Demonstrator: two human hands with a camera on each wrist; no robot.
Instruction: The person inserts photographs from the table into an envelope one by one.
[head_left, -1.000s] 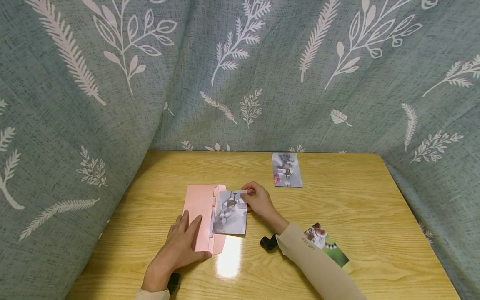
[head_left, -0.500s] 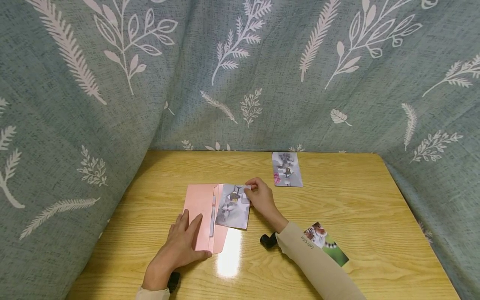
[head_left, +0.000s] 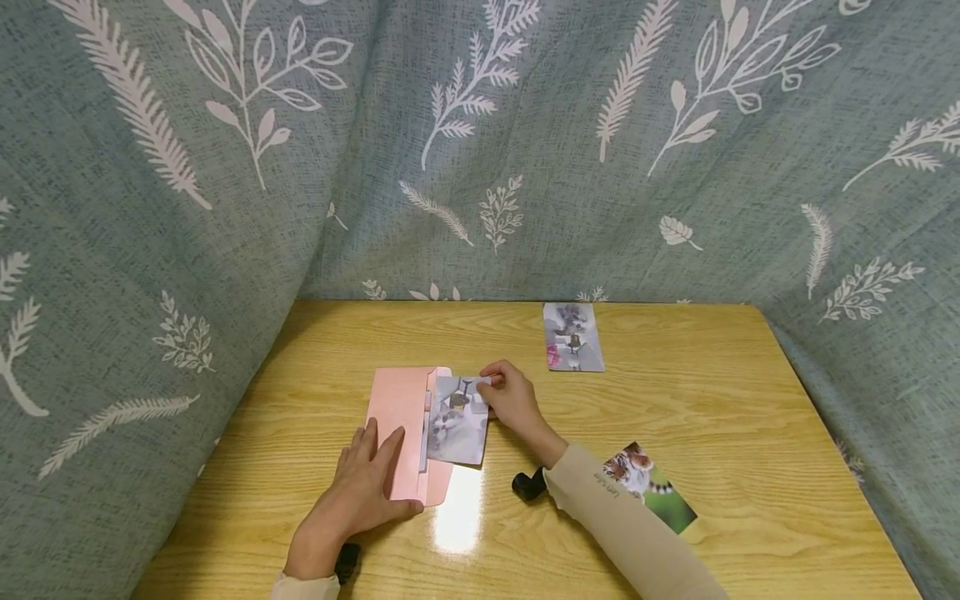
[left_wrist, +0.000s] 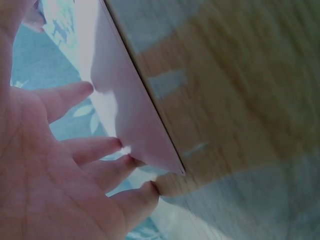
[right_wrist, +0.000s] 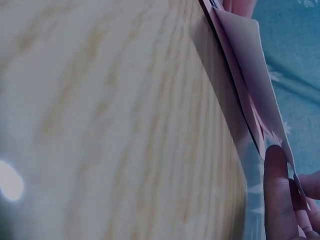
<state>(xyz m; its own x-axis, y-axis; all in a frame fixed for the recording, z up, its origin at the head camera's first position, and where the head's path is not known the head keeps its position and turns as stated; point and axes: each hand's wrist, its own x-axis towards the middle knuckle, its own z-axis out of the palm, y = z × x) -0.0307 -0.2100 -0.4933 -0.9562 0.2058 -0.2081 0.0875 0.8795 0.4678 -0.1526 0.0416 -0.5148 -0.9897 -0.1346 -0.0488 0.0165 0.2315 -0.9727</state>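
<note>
A pink envelope (head_left: 397, 392) lies on the table, its flap side toward the right. My left hand (head_left: 360, 487) rests on it with fingers spread; the left wrist view shows these fingertips touching the envelope's (left_wrist: 130, 115) surface. A grey-toned picture card with a cat (head_left: 453, 433) is over the flap beside the pocket opening. Thumb and fingers of my right hand (head_left: 516, 407) pinch its upper right corner. In the right wrist view the card (right_wrist: 250, 65) is raised at an angle above the envelope. A pale strip of something (head_left: 423, 442) shows inside the opening.
Another grey picture card (head_left: 573, 337) lies at the table's back edge. A tiger card with a green background (head_left: 667, 500) lies at the right, partly under my right sleeve (head_left: 630, 517). A leaf-patterned cloth (head_left: 480, 208) hangs behind the wooden table (head_left: 697, 375).
My right hand first moved the cat card slightly up and right, tilting it, then brought it back left and down toward the envelope's opening. The left hand stayed still.
</note>
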